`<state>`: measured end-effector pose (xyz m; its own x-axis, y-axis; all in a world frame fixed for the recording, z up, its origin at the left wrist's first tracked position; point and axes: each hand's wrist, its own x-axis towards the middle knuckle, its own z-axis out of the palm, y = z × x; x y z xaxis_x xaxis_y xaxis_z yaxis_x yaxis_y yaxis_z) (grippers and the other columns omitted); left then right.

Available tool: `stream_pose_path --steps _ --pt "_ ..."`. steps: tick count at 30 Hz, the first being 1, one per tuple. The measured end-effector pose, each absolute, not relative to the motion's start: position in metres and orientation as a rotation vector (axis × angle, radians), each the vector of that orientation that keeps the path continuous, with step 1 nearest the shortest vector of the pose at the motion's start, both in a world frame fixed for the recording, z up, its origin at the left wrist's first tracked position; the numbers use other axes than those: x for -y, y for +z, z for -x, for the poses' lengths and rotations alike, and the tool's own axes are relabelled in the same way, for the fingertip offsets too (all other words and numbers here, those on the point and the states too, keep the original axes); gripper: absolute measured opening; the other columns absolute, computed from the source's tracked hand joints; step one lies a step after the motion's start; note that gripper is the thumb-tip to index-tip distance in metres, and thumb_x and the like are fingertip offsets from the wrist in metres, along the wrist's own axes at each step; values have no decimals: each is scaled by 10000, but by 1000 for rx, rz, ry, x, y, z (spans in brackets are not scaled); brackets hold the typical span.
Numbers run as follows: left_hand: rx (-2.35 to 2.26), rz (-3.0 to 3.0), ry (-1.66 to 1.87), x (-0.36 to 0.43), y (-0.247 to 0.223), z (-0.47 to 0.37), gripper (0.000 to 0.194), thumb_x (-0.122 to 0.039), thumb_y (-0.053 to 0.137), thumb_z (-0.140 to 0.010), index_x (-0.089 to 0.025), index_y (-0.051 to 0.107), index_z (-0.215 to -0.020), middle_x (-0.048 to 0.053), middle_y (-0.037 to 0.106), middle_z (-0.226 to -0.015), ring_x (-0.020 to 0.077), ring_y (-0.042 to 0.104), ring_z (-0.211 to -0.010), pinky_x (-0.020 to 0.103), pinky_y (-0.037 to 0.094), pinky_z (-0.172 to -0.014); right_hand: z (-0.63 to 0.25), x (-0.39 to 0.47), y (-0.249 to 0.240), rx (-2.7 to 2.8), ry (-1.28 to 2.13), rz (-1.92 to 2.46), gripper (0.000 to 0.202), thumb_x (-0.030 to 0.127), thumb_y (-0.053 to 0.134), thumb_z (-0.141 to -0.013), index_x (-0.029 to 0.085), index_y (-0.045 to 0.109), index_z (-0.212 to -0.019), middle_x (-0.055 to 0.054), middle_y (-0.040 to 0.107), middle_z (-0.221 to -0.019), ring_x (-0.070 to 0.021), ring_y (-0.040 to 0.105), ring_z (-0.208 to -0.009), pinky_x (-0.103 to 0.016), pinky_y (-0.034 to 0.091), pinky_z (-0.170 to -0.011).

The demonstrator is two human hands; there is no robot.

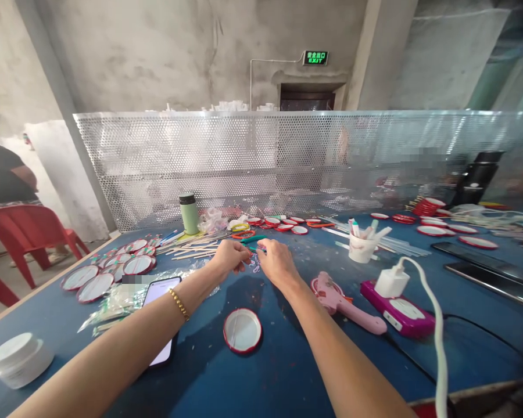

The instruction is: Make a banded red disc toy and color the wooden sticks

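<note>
Both hands are close together over the middle of the blue table, a narrow gap between them. My left hand (230, 256) has its fingers curled in a pinch, and what lies between the tips is too small to make out. My right hand (279, 264) bends its fingers inward, tips pressed down, their hold partly hidden. Small pale bits (253, 266) lie on the table between and under the fingertips. Just behind them is a green-handled tool (253, 238). Nearer to me, a round red-rimmed jar lid (243, 330) lies with its white inside up.
Right of my forearm lie a pink glue gun (348, 306) and a purple power strip (396, 310) with a white charger. A cup of markers (361, 247) stands behind. Left are a phone (162, 290), several lids (95, 285), a white jar (20, 359) and a green bottle (189, 215).
</note>
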<state>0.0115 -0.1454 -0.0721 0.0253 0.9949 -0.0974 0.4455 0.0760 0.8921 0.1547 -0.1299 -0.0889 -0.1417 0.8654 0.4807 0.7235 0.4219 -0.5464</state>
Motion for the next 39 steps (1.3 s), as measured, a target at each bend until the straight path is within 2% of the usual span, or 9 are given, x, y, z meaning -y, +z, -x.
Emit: stream_pose_path --steps 6,9,13,16,23,27,30,35,39 --pt "-1558 -1571 880 152 -66 -16 276 -355 630 -988 -140 655 -1159 70 695 -1092 182 689 -901 367 602 -789 -152 138 -78 1866 373 1219 115 155 657 -859 211 740 -801 -32 769 -740 -189 722 -728 -264 515 -696" --pt "-1558 -1627 921 155 -64 -16 204 -328 636 -985 -127 673 -987 17 693 -885 121 650 -701 279 568 -652 -154 139 -79 1808 387 1217 152 147 619 -849 211 680 -725 -38 729 -715 -201 693 -760 -285 496 -742" --pt "-1581 -1652 1008 160 -61 -16 262 -204 671 -893 -143 609 -646 -52 576 -538 78 515 -439 199 402 -463 -152 147 -79 1743 422 1172 162 128 567 -849 214 587 -713 -62 683 -803 -218 645 -865 -325 464 -850" --pt "-1583 -1618 1065 164 -59 -16 302 -166 661 -840 -167 539 -564 -76 483 -417 71 473 -374 189 335 -428 -150 152 -75 1724 541 1085 158 120 548 -834 219 545 -711 -40 637 -802 -198 611 -848 -310 469 -836" --pt "-1468 -1473 1071 175 -47 -9 302 -318 613 -979 -150 577 -731 -71 547 -566 68 496 -434 189 378 -423 -155 170 -65 1681 1110 815 214 405 546 -888 217 520 -789 25 567 -654 -118 541 -501 -250 464 -497" --pt "-1394 -1462 1198 178 -36 -5 263 -165 571 -878 -177 508 -623 -51 525 -504 78 493 -389 210 312 -392 -158 180 -61 1697 1391 663 320 520 604 -852 213 534 -798 47 551 -596 -86 467 -411 -225 417 -396" --pt "-1352 -1499 1301 184 -31 -2 221 -119 574 -807 -188 495 -613 -50 514 -474 68 464 -386 208 306 -407 -162 183 -60 1742 1517 606 317 491 695 -811 190 595 -817 23 654 -655 -48 424 -340 -200 327 -333" --pt "-1280 -1600 1275 205 -27 1 159 -116 585 -806 -184 534 -672 -50 509 -464 73 459 -419 201 317 -437 -170 188 -52 1789 1544 520 314 431 748 -815 156 734 -966 6 724 -667 -25 429 -332 -172 263 -336" --pt "-1178 -1682 1055 235 -31 8 199 -333 587 -904 -163 617 -805 31 673 -701 125 596 -536 239 433 -499 -175 201 -41 1764 1361 521 461 568 672 -880 175 755 -1106 39 673 -599 -31 414 -321 -186 245 -328"
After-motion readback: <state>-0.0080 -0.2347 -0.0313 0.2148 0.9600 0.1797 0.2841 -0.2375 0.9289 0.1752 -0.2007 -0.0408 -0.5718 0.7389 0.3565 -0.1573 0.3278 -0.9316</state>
